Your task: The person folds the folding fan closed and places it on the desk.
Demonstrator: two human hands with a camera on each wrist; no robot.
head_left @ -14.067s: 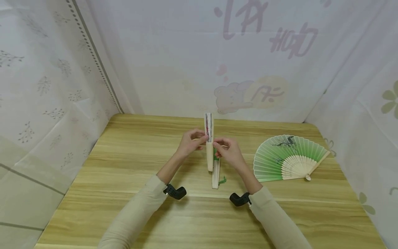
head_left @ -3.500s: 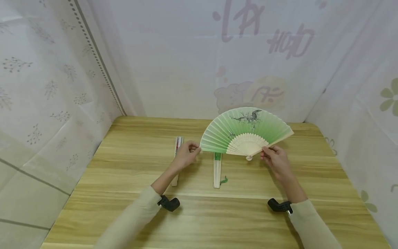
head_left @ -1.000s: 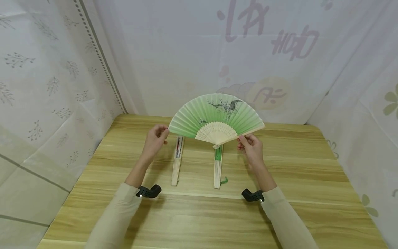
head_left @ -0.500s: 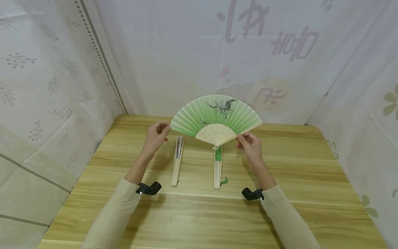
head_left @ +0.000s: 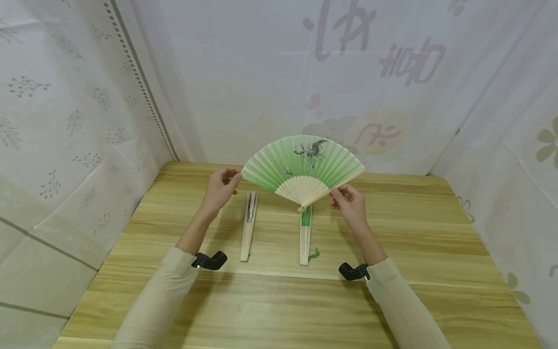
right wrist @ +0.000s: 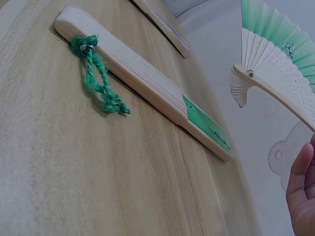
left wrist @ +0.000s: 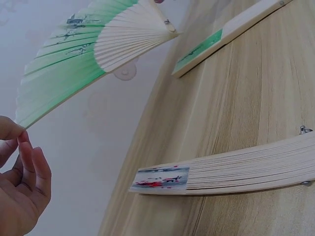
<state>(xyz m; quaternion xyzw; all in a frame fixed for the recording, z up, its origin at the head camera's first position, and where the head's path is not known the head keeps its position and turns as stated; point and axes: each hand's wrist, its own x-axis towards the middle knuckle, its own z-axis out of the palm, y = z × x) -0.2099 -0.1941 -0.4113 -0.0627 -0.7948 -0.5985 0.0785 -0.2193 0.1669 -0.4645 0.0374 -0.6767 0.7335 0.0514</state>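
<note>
A green folding fan (head_left: pixel 301 160) with a dark branch print is spread wide and held up above the table. My left hand (head_left: pixel 219 191) pinches its left outer corner between thumb and fingertips; the left wrist view shows this pinch on the fan's tip (left wrist: pixel 59 93). On the other side my right hand (head_left: pixel 350 206) pinches the right guard stick. Below lies a folded fan with a red and grey print (head_left: pixel 248 228), near my left hand. A folded green fan with a green tassel (head_left: pixel 305 237) lies under the spread one, which covers its top end.
Everything is over a wooden table (head_left: pixel 270 305). Behind it hangs a pale printed cloth (head_left: pixel 244 72), with more cloth at the left (head_left: pixel 78 126) and right sides. A black wrist camera (head_left: pixel 211 261) sits on each forearm.
Over the last second the spread fan narrows slightly as my left hand moves a little right and up. Earlier the fan was carried leftward from the right. The folded fans stay put lately.
</note>
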